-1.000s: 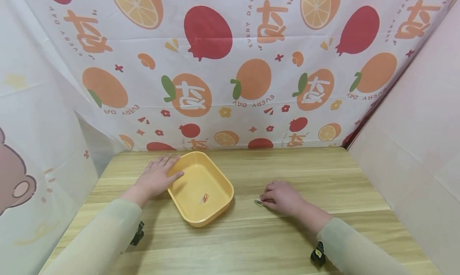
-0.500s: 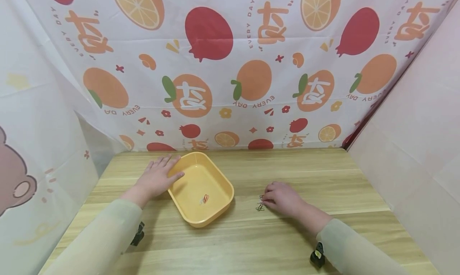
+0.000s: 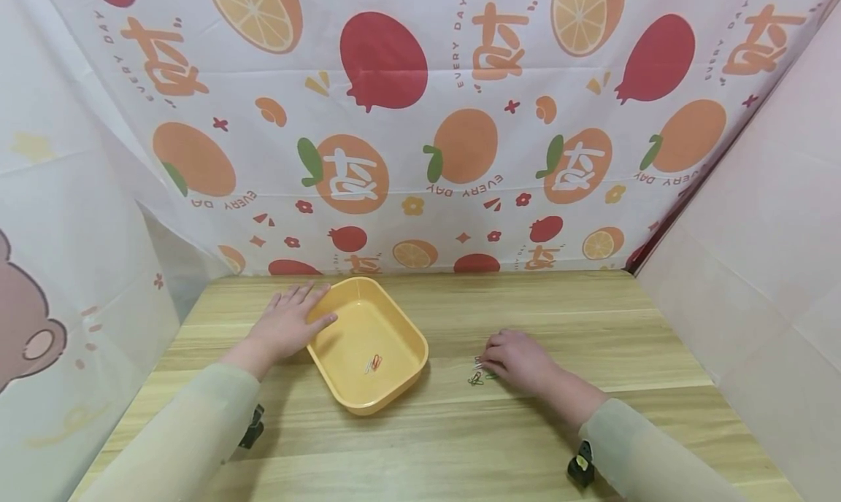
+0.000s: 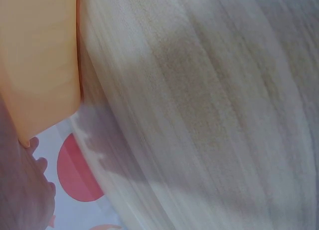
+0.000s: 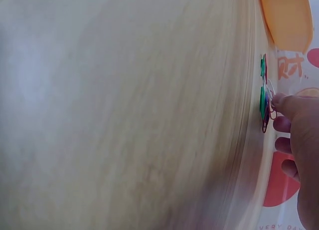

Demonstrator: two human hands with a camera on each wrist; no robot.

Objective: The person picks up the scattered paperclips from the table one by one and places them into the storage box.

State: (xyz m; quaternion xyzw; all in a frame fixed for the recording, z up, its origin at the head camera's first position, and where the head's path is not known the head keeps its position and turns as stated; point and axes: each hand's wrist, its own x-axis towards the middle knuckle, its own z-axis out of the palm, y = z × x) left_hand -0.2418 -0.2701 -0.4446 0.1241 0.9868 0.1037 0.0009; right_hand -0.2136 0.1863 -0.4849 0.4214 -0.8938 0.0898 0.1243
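A yellow plastic tray [image 3: 361,328] stands left of centre on the table, with a few red and white paper clips [image 3: 376,363] on its floor. My left hand [image 3: 284,328] rests on the tray's left rim, fingers spread and thumb reaching over the inside. To the right of the tray, my right hand [image 3: 519,361] is low over a small group of coloured paper clips [image 3: 476,379]. In the right wrist view its thumb and forefinger pinch a paper clip [image 5: 272,110] among green and red clips [image 5: 262,100]. The palm hides part of the group in the head view.
The wood-grain table [image 3: 434,451] meets a fruit-print cloth [image 3: 407,225] at its back edge. Pale cloth walls [image 3: 755,298] flank both sides. A dark wrist-worn device [image 3: 581,467] hangs by the right sleeve.
The right fingers have shifted slightly among the clips, spreading them; a green clip now shows beneath the hand. The left hand and tray have stayed in place.
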